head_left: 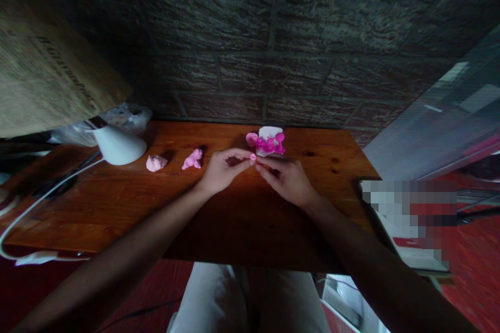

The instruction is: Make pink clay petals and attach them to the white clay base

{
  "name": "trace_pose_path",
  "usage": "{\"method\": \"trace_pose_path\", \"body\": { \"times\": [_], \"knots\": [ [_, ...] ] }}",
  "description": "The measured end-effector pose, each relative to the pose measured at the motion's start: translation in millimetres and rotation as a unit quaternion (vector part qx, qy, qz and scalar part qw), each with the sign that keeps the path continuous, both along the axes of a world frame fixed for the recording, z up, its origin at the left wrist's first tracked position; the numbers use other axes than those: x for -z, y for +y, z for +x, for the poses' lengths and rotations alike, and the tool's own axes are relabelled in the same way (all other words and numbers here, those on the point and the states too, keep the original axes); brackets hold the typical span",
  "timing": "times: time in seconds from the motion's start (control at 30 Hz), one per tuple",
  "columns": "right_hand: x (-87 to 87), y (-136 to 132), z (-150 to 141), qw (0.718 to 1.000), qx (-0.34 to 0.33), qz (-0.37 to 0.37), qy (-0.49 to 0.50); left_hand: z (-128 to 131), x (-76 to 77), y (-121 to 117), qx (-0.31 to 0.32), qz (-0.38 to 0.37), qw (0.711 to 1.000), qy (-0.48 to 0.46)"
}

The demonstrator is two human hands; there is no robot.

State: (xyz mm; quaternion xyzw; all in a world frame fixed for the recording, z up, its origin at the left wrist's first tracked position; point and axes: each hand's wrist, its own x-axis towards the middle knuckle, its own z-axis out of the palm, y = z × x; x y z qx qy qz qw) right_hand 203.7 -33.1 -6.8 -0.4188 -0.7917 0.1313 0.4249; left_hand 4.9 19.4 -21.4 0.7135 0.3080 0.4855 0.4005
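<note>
My left hand (222, 169) and my right hand (287, 179) meet over the far middle of a wooden table (156, 213). Their fingertips pinch a tiny pink clay bit (252, 156) between them. Just behind the fingertips stands a clay figure (267, 143), bright pink pieces against a white lump. Left of my left hand lies a pink clay lump (192, 159), and further left a paler pink lump (155, 163).
A white lamp base (117, 145) with a white cable (35, 208) stands at the table's far left, a crumpled plastic bag (125, 117) behind it. A dark stone wall (273, 52) backs the table. Papers lie at the right edge (414, 255).
</note>
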Motion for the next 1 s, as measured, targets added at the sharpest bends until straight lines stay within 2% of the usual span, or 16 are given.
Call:
{"method": "trace_pose_path", "body": {
  "times": [0.2, 0.4, 0.53, 0.63, 0.7, 0.8, 0.87, 0.9, 1.0],
  "knots": [
    [5.0, 1.5, -2.8, 0.997, 0.031, -0.046, 0.048, 0.5, -0.3, 0.1, 0.007, -0.028, 1.000, -0.012],
    [12.5, 2.5, -9.9, 0.980, 0.023, -0.144, 0.135, -0.2, -0.3, -0.2, 0.022, -0.040, 0.999, 0.002],
    [14.1, 3.7, -10.7, 0.973, 0.019, -0.156, 0.169, 1.4, 2.3, -0.9, 0.047, -0.035, 0.998, 0.011],
    [17.2, 7.3, -8.7, 0.971, 0.013, -0.152, 0.183, -4.7, -1.6, 1.3, 0.069, 0.000, 0.997, 0.044],
    [20.3, 10.4, -6.6, 0.971, 0.024, -0.151, 0.185, -18.5, -11.6, 5.8, 0.043, 0.049, 0.993, 0.097],
    [24.1, 14.0, -2.5, 0.973, 0.055, -0.148, 0.167, -53.1, -33.4, 17.4, -0.065, 0.106, 0.963, 0.238],
    [24.7, 14.8, 0.4, 0.976, 0.069, -0.146, 0.147, -78.4, -44.8, 26.6, -0.123, 0.075, 0.936, 0.322],
    [24.3, 14.6, 1.7, 0.978, 0.069, -0.147, 0.133, -89.4, -48.1, 30.9, -0.132, 0.049, 0.924, 0.356],
    [20.2, 12.4, 4.0, 0.984, 0.051, -0.150, 0.085, -110.4, -48.5, 40.6, -0.111, -0.022, 0.903, 0.414]
  ]
}}
